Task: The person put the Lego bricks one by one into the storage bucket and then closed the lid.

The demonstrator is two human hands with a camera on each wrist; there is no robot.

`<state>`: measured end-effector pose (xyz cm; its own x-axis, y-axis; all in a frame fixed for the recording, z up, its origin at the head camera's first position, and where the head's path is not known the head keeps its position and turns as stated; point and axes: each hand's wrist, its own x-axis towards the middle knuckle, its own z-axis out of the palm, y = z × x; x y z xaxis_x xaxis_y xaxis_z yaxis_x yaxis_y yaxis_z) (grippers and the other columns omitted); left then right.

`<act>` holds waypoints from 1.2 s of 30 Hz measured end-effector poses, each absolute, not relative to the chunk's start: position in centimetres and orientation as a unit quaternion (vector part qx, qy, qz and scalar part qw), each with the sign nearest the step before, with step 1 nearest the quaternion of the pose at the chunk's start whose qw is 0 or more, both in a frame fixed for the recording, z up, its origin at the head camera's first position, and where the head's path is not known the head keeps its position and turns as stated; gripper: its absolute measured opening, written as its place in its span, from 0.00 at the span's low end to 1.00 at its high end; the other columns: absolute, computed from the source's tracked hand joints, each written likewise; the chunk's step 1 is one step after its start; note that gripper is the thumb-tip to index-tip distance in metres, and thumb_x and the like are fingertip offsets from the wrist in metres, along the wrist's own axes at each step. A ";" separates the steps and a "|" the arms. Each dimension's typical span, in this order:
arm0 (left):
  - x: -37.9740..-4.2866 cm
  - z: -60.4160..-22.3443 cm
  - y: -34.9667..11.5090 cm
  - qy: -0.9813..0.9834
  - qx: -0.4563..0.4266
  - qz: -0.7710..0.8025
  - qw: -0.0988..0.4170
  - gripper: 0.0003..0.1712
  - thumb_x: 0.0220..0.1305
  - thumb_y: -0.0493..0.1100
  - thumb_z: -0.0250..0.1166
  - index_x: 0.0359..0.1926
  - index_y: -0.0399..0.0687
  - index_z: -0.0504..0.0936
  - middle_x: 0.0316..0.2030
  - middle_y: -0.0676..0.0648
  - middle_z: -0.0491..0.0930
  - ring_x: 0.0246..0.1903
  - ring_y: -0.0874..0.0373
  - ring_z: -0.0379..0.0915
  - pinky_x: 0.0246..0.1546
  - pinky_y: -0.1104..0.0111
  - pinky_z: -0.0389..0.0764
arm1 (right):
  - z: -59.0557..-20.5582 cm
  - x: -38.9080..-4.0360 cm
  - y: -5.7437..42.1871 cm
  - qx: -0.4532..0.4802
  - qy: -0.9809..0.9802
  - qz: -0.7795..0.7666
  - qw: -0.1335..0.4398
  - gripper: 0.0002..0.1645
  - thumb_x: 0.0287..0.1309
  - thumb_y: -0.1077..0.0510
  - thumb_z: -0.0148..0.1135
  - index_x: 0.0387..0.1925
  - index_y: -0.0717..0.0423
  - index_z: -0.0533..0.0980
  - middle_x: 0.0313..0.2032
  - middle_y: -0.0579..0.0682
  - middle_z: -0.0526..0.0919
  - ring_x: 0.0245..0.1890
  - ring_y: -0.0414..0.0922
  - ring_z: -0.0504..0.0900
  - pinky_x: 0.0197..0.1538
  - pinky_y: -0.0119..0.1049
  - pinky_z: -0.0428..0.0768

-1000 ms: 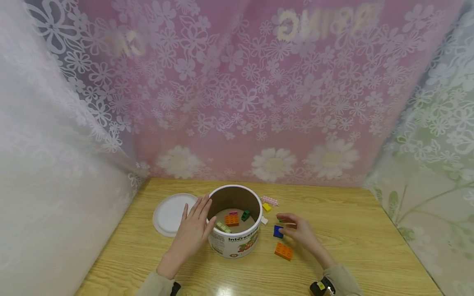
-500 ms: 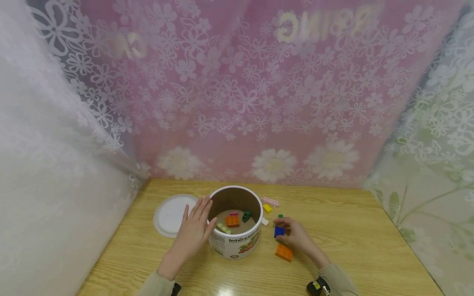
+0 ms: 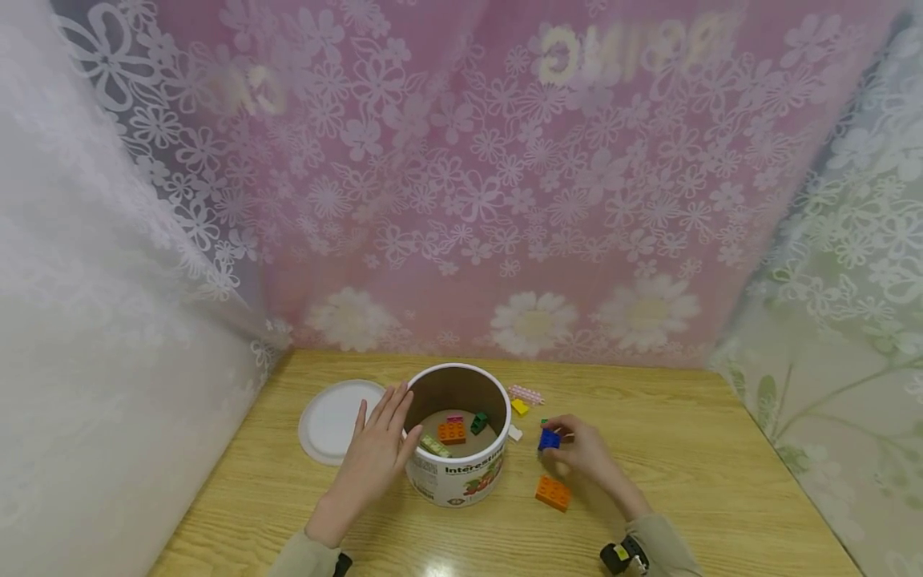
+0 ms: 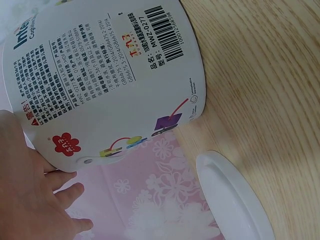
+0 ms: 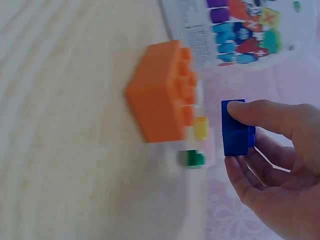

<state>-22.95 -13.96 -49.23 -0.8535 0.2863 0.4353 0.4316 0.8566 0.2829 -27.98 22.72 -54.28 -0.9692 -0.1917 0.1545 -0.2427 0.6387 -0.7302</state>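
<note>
Between thumb and fingers my right hand (image 3: 587, 450) pinches a blue building brick (image 5: 235, 127), held above the table in the right wrist view. My left hand (image 3: 376, 442) rests with straight fingers against the left rim of a round white tub (image 3: 461, 485). Inside the tub lie an orange brick (image 3: 452, 433), a dark green brick (image 3: 479, 422), a pale green piece (image 3: 435, 445) and a pink piece (image 3: 454, 419). On the table, nearer than the right hand, sits another orange brick (image 5: 160, 95). A small green brick (image 5: 195, 158) lies just beyond that hand, mostly covered in the head view.
A white lid (image 3: 335, 422) lies left of the tub. Right of the tub are a white piece (image 3: 514, 433), a yellow brick (image 3: 519, 407) and a pink piece (image 3: 526, 393). A flowered curtain (image 3: 461, 200) hangs behind the wooden table (image 3: 685, 449).
My right hand has closed its fingers on the blue brick and lifted it slightly off the table. The left hand has stayed at the tub's rim.
</note>
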 end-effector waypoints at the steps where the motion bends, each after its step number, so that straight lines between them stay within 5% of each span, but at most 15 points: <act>1: -22.9 -49.3 -14.0 -0.944 -0.190 -0.190 0.192 0.36 0.79 0.58 0.49 0.75 0.39 0.64 0.77 0.42 0.58 0.76 0.43 0.53 0.73 0.37 0.48 | -53.9 -28.0 22.8 0.126 -0.904 0.406 0.039 0.22 0.50 0.69 0.77 0.48 0.61 0.82 0.45 0.56 0.84 0.45 0.55 0.84 0.50 0.50 0.84; 36: -23.0 -49.4 -13.9 -0.941 -0.192 -0.182 0.211 0.35 0.75 0.51 0.58 0.74 0.37 0.66 0.75 0.40 0.61 0.75 0.41 0.56 0.71 0.36 0.51 | -44.8 -29.1 20.7 0.199 -0.897 0.385 0.091 0.23 0.58 0.63 0.73 0.56 0.60 0.80 0.48 0.58 0.83 0.47 0.56 0.83 0.52 0.52 0.83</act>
